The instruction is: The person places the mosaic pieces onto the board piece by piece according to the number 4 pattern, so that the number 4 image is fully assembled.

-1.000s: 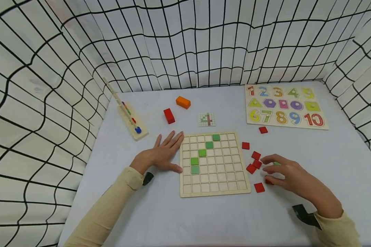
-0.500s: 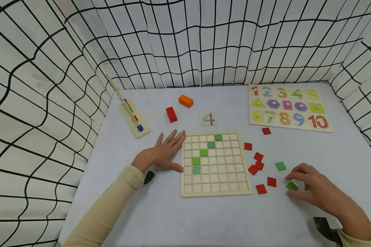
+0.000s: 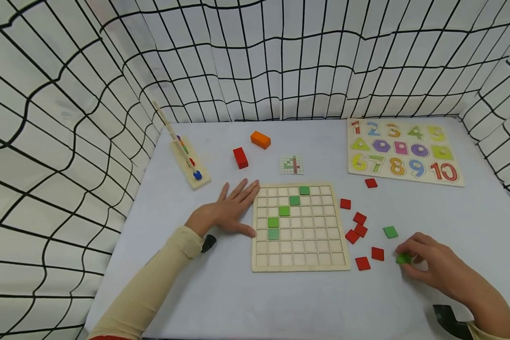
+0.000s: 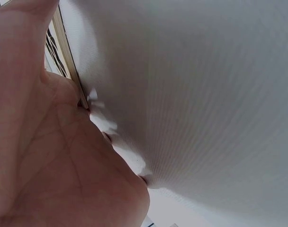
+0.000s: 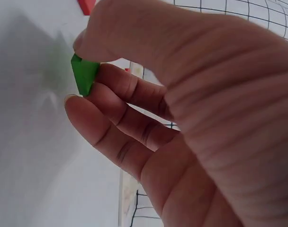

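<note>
A wooden grid board [image 3: 301, 270] lies in the middle of the table in the head view, with several green tiles set in a rough diagonal of its cells. Fingers spread, my left hand [image 3: 229, 210] rests flat at the board's left edge and touches it. My right hand [image 3: 433, 262] is to the right of the board and pinches a green tile [image 5: 85, 74] between thumb and fingers, tilted in the right wrist view. Another green tile [image 3: 390, 232] lies just beyond that hand. Several red tiles [image 3: 363, 263] are scattered between the board and my right hand.
A small pattern card [image 3: 292, 165] lies behind the board. Further back are a red block [image 3: 240, 157] and an orange block [image 3: 260, 140]. A wooden bead stand [image 3: 189, 163] is at left, a number puzzle [image 3: 401, 175] at back right. Black netting surrounds the table.
My right hand has moved right and toward me, away from the red tiles, and its fingers have closed on a green tile. My left hand stays at the board's edge. The head view shifts slightly.
</note>
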Tool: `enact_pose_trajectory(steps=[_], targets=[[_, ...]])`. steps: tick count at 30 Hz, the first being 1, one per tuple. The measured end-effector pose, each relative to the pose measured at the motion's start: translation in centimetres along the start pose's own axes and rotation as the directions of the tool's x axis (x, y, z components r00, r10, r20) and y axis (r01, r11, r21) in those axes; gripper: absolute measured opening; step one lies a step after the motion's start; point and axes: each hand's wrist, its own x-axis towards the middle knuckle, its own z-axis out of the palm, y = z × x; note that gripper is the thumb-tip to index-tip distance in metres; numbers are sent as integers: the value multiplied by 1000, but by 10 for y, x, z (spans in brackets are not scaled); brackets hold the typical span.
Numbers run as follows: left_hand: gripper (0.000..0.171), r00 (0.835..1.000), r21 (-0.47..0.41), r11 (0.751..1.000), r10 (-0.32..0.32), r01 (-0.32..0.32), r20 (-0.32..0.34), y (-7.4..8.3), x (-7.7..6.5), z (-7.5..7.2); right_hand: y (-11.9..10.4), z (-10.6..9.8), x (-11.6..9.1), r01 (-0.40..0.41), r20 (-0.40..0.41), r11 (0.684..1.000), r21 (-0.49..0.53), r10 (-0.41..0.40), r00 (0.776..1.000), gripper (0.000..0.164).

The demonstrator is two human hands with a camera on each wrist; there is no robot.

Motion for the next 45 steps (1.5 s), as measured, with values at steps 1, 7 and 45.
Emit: enact_pose_trajectory(steps=[1, 7, 45], targets=[[129, 1000, 1, 1000, 3, -3, -1, 0, 0, 0, -1, 0, 0, 20, -17, 1000, 0, -20, 1000, 37], [130, 1000, 14, 1000, -10, 10, 13, 0, -1, -1, -12, 3, 9, 123, -69, 992, -3, -123, 990, 39], [131, 1000, 21, 1000, -21, 21, 1, 2, 4, 0, -94, 27, 110, 509, -54, 859, 50, -507, 860, 23]])
